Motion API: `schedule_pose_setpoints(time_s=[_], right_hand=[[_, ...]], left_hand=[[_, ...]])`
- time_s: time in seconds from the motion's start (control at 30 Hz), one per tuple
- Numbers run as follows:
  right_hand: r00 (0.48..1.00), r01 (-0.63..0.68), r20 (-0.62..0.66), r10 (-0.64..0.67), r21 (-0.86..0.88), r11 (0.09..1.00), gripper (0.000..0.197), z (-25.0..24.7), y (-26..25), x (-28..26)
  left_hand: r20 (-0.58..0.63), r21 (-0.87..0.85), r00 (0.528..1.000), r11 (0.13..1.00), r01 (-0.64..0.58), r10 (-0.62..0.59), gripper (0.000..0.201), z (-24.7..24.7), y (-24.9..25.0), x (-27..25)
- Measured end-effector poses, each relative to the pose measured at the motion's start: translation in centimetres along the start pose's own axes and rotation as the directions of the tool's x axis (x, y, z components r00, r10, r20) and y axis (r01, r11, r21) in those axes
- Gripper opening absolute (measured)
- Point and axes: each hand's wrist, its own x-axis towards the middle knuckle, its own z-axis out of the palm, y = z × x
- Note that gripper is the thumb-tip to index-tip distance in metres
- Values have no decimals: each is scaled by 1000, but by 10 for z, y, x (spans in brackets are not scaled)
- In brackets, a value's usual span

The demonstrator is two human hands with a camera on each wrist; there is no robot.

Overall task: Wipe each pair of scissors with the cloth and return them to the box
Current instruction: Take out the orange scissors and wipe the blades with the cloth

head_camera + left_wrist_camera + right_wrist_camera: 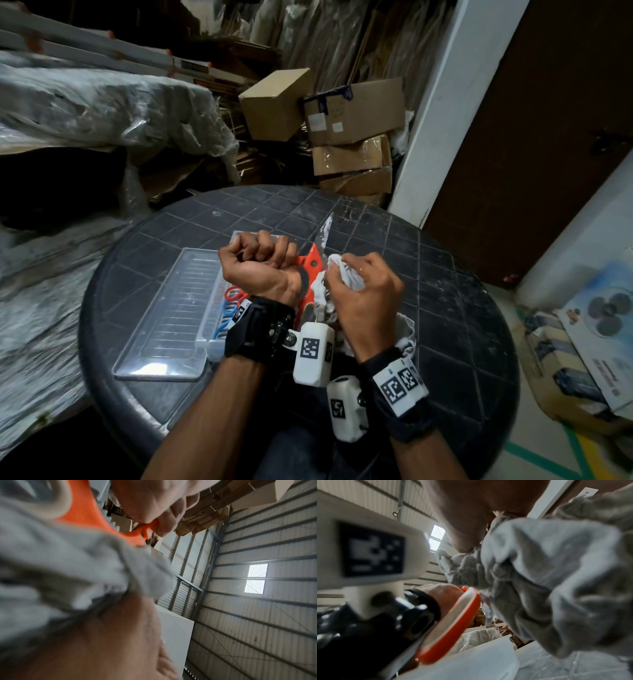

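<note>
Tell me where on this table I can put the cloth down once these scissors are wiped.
Bare tabletop lies right of the right hand, out to the rim, and along the far edge beyond the scissors' blade tip. The left is crowded: the open clear box, its tray holding red and blue scissors, and the left hand gripping the orange scissors.
</note>
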Motion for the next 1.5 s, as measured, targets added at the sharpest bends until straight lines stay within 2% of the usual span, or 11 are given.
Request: schedule_pose_setpoints(time_s=[0.13,0.33,0.43,0.53,0.8,0.9,1.0,1.1,1.23,1.33,1.5], right_hand=[[1000,2,27,-1,-29,1000,16,8,3,-4],[998,-62,-38,59,-68,996,8,4,12,11],[998,-8,-65,7,-28,1000,10,-2,11,5],[999,38,-20,-38,8,999,18,1,4,-7],[998,-57,-41,53,-100,993,9,2,12,8],[997,-31,-73,25,-72,997,12,-1,9,3],[999,25,-24,-26,-32,999,19,1,1,-7],[1000,-3,4,3,-48,999,16,3,4,-5],[997,-60,-44,55,-96,994,11,-3,13,11],[999,0,-54,-3,-58,998,11,-6,6,5],[1000,8,27,-6,-68,998,18,4,4,-6]], left_hand=[[5,-17,1000,1000,5,-5,34,0,-1,-3],[-4,4,1000,1000,-18,18,33,2,-2,-3],[1,8,1000,1000,-16,16,34,3,-1,-3],[-4,-5,1000,1000,-18,18,35,3,0,-4],[15,-19,1000,1000,0,1,36,3,-3,-6],[22,-20,1000,1000,-7,8,34,2,-2,-5],[31,-18,1000,1000,3,-2,34,0,-2,-4],[37,-13,999,1000,14,-13,35,0,-3,-6],[40,-12,999,1000,14,-14,36,3,-5,-9],[32,-25,999,1000,9,-8,35,2,-4,-6],[32,-29,999,999,17,-16,35,3,-4,-8]])
